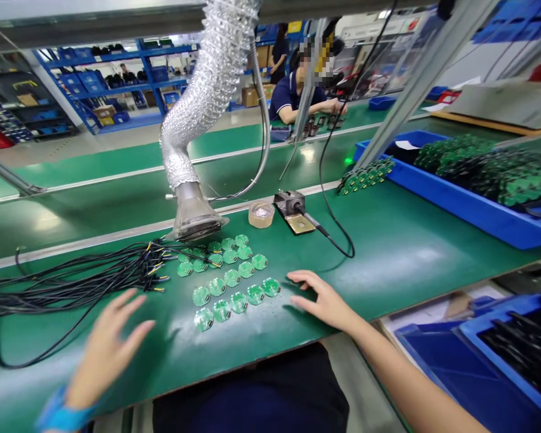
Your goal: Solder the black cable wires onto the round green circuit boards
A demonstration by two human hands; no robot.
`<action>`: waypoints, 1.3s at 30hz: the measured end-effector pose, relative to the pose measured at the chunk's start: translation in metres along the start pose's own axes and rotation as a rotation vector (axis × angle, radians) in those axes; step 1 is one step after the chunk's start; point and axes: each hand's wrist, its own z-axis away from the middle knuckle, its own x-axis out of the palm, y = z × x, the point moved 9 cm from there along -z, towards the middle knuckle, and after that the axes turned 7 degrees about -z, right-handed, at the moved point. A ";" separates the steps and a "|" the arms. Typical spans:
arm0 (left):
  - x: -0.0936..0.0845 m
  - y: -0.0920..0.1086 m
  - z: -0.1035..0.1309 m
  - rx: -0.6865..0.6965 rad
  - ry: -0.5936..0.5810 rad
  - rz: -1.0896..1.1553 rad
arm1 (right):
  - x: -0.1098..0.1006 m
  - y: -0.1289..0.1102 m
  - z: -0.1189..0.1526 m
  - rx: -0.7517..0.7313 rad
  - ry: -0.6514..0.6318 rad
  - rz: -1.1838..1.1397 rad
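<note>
My left hand (110, 343), with a blue band at the wrist, hovers over the green bench with its fingers apart and holds nothing. Just beyond it lies a bundle of black cables (94, 278), their stripped coloured wire ends pointing toward the middle. Several round green circuit boards (238, 302) lie in rows between my hands. Beside the right end of the nearest row is my right hand (322, 300), its thumb and fingers spread and nothing between them. A soldering iron (313, 223) rests in its stand (292, 204) farther back, next to a small round tub (261, 214).
A silver extraction hose (193, 108) hangs down over the back rows of boards. At right, a blue tray (469, 207) holds many green boards, with more boards (367, 175) stacked beside it. A blue bin (509, 337) of black parts stands lower right. A co-worker (297, 96) sits opposite.
</note>
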 end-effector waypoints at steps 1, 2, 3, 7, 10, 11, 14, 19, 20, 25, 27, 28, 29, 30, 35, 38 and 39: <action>0.024 0.022 -0.005 0.058 -0.074 0.041 | 0.011 -0.006 -0.002 -0.032 -0.027 0.065; 0.047 0.047 -0.010 0.130 -0.161 0.081 | 0.023 -0.011 -0.005 -0.061 -0.052 0.125; 0.067 0.072 -0.015 0.202 -0.247 0.109 | 0.034 -0.015 -0.010 -0.087 -0.074 0.178; 0.107 0.123 -0.029 0.354 -0.395 0.062 | 0.061 -0.023 -0.033 -0.170 -0.123 0.336; 0.110 0.108 -0.030 0.357 -0.333 0.000 | 0.069 -0.030 -0.037 -0.222 -0.142 0.423; 0.110 0.098 -0.030 0.351 -0.289 -0.013 | 0.072 -0.034 -0.036 -0.235 -0.142 0.451; 0.109 0.067 -0.037 0.296 -0.133 -0.043 | 0.077 -0.045 -0.036 -0.240 -0.094 0.531; 0.105 0.063 -0.042 0.203 -0.026 -0.012 | 0.068 -0.050 -0.037 -0.237 -0.032 0.600; 0.105 0.070 -0.038 0.225 -0.039 -0.005 | 0.067 -0.049 -0.032 -0.250 -0.046 0.598; 0.109 0.069 -0.029 0.229 -0.013 -0.015 | 0.062 -0.039 -0.005 -0.289 -0.060 0.570; 0.110 0.053 -0.036 0.164 0.024 -0.008 | 0.066 -0.038 -0.001 -0.310 -0.053 0.561; 0.109 0.046 -0.039 0.141 0.041 -0.001 | 0.067 -0.040 0.000 -0.326 -0.053 0.557; 0.108 0.043 -0.041 0.130 0.055 0.009 | 0.067 -0.044 0.000 -0.346 -0.051 0.553; 0.105 0.045 -0.042 0.135 0.062 0.021 | 0.064 -0.049 0.001 -0.367 -0.042 0.547; 0.096 0.113 -0.032 0.330 0.008 0.044 | -0.017 -0.075 0.005 -0.402 0.201 0.502; 0.096 0.174 -0.024 0.535 0.021 -0.001 | -0.104 -0.066 -0.003 -0.309 0.454 0.502; 0.096 0.191 -0.023 0.593 0.045 -0.022 | -0.133 -0.057 -0.010 -0.261 0.527 0.510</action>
